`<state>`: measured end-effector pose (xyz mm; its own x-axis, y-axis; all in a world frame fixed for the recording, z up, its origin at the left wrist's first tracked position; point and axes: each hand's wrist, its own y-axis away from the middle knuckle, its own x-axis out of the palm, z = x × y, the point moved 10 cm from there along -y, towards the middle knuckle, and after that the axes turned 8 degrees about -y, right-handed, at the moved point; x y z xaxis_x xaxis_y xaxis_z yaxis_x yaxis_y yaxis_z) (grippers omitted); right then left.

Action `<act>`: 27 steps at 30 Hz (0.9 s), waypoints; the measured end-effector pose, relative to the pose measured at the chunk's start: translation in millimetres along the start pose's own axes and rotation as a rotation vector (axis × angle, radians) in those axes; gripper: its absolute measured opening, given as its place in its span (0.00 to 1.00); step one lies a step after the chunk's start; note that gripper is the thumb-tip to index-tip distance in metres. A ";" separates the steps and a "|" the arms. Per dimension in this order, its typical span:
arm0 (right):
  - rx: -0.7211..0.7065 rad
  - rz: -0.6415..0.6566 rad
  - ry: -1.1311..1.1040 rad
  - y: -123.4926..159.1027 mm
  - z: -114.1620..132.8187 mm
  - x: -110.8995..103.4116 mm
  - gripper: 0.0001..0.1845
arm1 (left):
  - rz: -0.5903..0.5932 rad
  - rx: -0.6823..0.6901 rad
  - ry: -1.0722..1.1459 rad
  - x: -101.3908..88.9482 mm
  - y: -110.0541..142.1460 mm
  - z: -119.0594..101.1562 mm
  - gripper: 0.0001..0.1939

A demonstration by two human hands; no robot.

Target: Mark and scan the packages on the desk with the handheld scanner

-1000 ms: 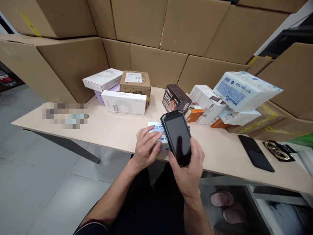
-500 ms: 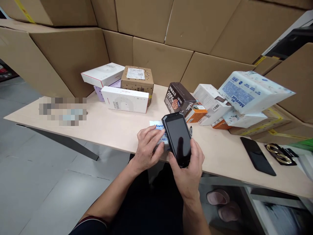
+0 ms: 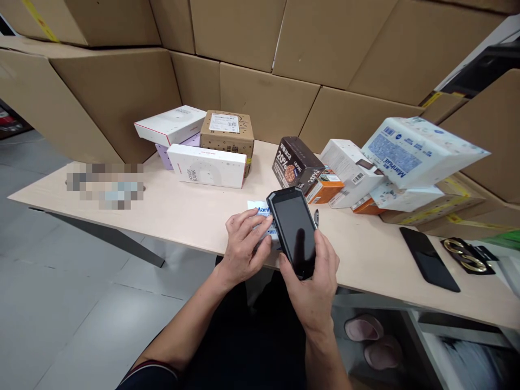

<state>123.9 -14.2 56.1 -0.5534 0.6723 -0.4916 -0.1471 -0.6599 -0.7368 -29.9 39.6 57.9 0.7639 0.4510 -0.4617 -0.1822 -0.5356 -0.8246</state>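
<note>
A black rugged handheld phone (image 3: 296, 233), its screen dark with a reflection, is tilted over the table's front edge. My right hand (image 3: 314, 276) grips its lower end, thumb on the left side and fingers along the right. My left hand (image 3: 247, 246) is beside the phone's left edge, fingers loosely bent and apart, with the fingertips at that edge. Behind the left fingers lies a small white and blue Manhua packet (image 3: 257, 207), partly covered by the hand and the phone. A small dark pen-like object (image 3: 316, 218) lies just right of the phone.
White power bank boxes (image 3: 207, 167) and a brown carton (image 3: 227, 135) stand at back left. A dark brown box (image 3: 296, 162), orange box (image 3: 325, 187) and Manhua tissue packs (image 3: 418, 151) are at right. Another black phone (image 3: 429, 259) lies near gold rings (image 3: 467, 254). Cardboard walls the back.
The phone and both hands have barely moved, only a slight shift left. The grip looks the same, and the screen stays dark.
</note>
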 end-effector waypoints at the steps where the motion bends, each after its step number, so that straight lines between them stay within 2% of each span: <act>1: -0.003 0.000 0.000 0.0 0.2 0.0 0.43 | 0.000 -0.001 0.000 -0.2 -0.1 -0.1 0.23; 13: 0.048 0.018 0.007 1.7 -2.2 1.2 0.46 | -0.023 -0.019 -0.015 -1.4 0.4 1.2 0.23; 27: 0.061 0.037 0.004 -0.1 -4.3 2.5 0.45 | -0.032 -0.008 -0.020 -1.6 -0.1 -0.1 0.24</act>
<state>126.0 -11.0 53.0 -0.5559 0.6482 -0.5205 -0.1761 -0.7037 -0.6883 -31.0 38.9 58.7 0.7566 0.4825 -0.4413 -0.1526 -0.5260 -0.8367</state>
